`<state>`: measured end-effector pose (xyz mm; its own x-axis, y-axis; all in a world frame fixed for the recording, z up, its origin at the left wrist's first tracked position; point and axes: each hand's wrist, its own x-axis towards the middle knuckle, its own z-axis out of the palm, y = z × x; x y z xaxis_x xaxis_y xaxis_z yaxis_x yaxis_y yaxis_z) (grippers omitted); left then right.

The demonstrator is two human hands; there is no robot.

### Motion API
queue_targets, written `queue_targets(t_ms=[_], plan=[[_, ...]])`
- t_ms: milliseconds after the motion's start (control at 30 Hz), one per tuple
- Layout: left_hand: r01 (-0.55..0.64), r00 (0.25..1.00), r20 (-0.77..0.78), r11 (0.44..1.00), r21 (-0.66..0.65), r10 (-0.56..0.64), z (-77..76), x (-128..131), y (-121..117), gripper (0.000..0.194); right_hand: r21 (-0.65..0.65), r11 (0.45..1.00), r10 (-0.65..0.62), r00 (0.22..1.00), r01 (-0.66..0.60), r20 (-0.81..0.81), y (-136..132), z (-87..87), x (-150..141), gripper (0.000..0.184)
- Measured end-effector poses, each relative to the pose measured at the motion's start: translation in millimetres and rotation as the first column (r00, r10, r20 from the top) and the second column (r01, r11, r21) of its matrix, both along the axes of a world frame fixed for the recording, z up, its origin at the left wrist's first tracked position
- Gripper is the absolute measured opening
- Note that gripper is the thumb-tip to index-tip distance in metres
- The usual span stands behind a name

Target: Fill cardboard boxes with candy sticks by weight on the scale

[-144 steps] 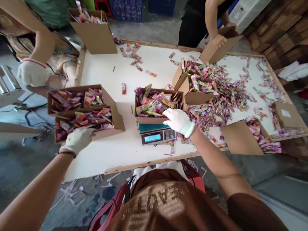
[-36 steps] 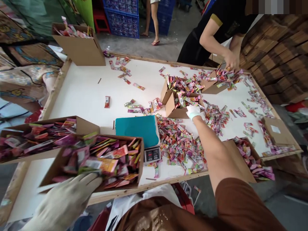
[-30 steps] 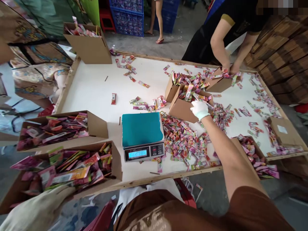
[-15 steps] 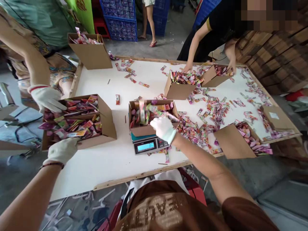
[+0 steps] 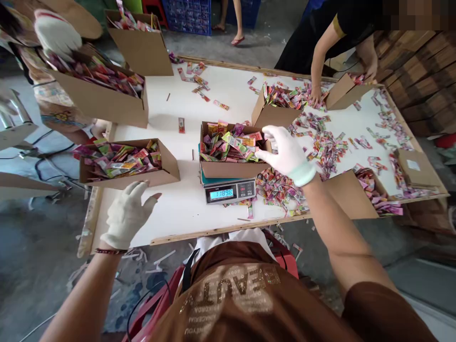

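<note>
A small cardboard box (image 5: 233, 169) full of colourful snack packets (image 5: 235, 142) stands on a digital scale (image 5: 231, 191) with a lit blue display. At that box's right end is my right hand (image 5: 285, 152), in a white glove, thumb and fingers apart with nothing seen between them. My left hand (image 5: 128, 211), also gloved, hovers over the white table with fingers spread. Its fingertips are close to the front wall of another filled box (image 5: 142, 178) on the left. Whether they touch that wall, I cannot tell.
At the left, a co-worker's gloved hand (image 5: 57, 35) is on a tilted filled box (image 5: 103, 97). Across the table (image 5: 171, 213), another person's hand (image 5: 315, 95) reaches among loose packets (image 5: 326, 147). Further boxes stand at back (image 5: 142, 50) and right (image 5: 351, 194).
My right hand has moved right from over the scale box and spread open. My left hand has come off the left box. The co-worker's box has been lifted away; the scale reading has changed.
</note>
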<state>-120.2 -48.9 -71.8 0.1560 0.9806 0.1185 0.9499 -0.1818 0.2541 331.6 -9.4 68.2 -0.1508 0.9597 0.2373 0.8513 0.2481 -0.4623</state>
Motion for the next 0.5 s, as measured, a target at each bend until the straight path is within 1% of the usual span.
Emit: queue_targets(t_ms=[67,133,200,300,400,500], plan=[[0.014,1.000,0.027,0.999,-0.050,-0.013,-9.5,2.7,-14.8,0.054,-0.051,0.999,0.001,0.995,0.004,0.097,14.7,5.3,-2.0,0.063],[0.022,0.999,0.040,0.996,-0.091,-0.018,-17.7,3.5,-24.4,0.053,-0.126,0.992,0.022,0.978,0.004,0.205,31.3,7.2,-12.8,0.062],[0.022,0.998,0.064,0.993,-0.112,-0.015,-22.6,4.6,-31.1,0.050,-0.204,0.979,0.053,0.946,0.013,0.319,46.3,7.2,-27.9,0.060],[0.023,0.993,0.122,0.994,-0.110,-0.009,-25.9,7.1,-39.6,0.046,-0.287,0.957,0.103,0.875,0.043,0.472,61.8,6.3,-49.1,0.055],[0.031,0.986,0.167,0.995,-0.100,-0.014,-29.6,8.6,-47.9,0.047,-0.334,0.939,0.126,0.820,0.082,0.558,69.2,3.6,-61.8,0.051],[0.040,0.984,0.175,0.993,-0.110,-0.020,-35.3,8.0,-54.8,0.048,-0.374,0.923,0.156,0.794,0.095,0.587,73.2,-5.6,-66.1,0.053]])
